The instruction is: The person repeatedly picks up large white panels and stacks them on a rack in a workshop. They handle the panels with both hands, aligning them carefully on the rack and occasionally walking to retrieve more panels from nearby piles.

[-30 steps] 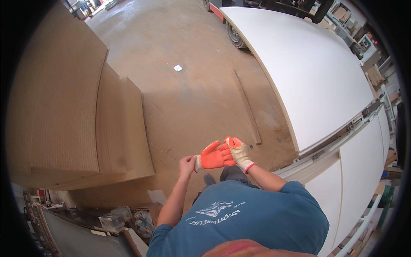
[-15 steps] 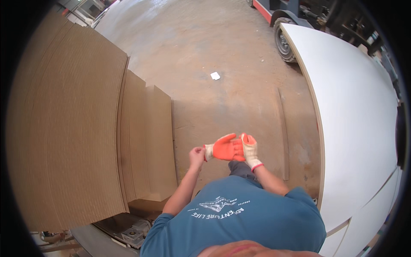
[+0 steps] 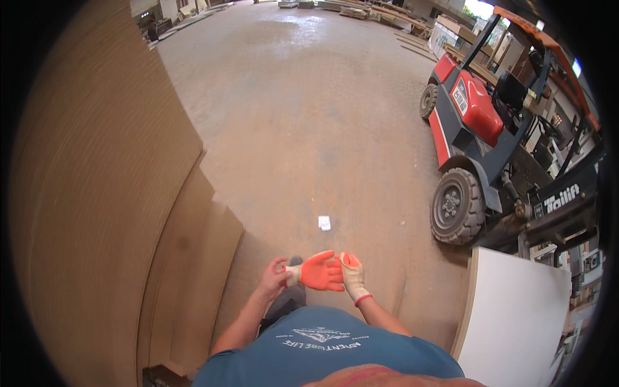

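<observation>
A loose work glove (image 3: 317,273), orange on the palm side with a cream cuff, hangs stretched between my two hands in front of my body. My bare left hand (image 3: 274,278) pinches its cuff, thumb and fingers closed on the edge. My right hand (image 3: 353,276) wears a matching glove, cream on the back, orange at the fingers and red at the wrist hem. Its curled fingers are at the fingertips of the loose glove, seemingly gripping them; the exact contact is partly hidden.
Tall stacks of brown boards (image 3: 97,193) rise along my left. On the right stands a red and dark grey forklift (image 3: 477,122), with a white-topped board stack (image 3: 516,316) nearer me. A small white scrap (image 3: 324,223) lies on the concrete floor (image 3: 290,129); timber piles (image 3: 387,16) line the far end.
My view has tilted up, bringing the whole forklift and the far floor into sight. The board stack on the right has dropped lower. Both hands keep hold of the loose glove.
</observation>
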A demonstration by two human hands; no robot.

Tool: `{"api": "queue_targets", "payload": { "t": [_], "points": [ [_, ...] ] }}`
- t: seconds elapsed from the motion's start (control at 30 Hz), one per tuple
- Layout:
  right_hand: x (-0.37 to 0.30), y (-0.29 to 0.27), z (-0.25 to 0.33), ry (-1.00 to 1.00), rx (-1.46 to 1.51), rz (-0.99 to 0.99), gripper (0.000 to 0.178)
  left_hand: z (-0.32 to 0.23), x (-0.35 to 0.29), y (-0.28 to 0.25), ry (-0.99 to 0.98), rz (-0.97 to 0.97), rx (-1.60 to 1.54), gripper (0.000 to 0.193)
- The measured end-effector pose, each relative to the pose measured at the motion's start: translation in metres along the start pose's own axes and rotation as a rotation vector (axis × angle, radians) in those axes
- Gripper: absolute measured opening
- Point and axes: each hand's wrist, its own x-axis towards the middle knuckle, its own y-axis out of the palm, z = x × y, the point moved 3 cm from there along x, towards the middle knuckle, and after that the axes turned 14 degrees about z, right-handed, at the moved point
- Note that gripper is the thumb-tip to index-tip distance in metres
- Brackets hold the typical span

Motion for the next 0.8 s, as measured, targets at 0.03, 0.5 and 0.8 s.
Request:
{"api": "queue_targets", "payload": {
  "t": [0.03, 0.5, 0.8],
  "points": [
    [0.037, -0.002, 0.024, -0.073, 0.071, 0.035, 0.034, -0.026, 0.041, 0.01, -0.004, 0.055, 0.028, 0.064],
    [0.374, -0.223, 0.068, 0.098, -0.204, -0.524, 0.032, -0.261, 0.647, 0.097, -0.196, 0.441, 0.995, 0.03],
    [0.694, -0.271, 0.222, 0.402, -0.469, 0.009, 0.046, -0.345, 0.71, -0.148, -0.235, -0.626, 1.372, 0.036]
  ]
}}
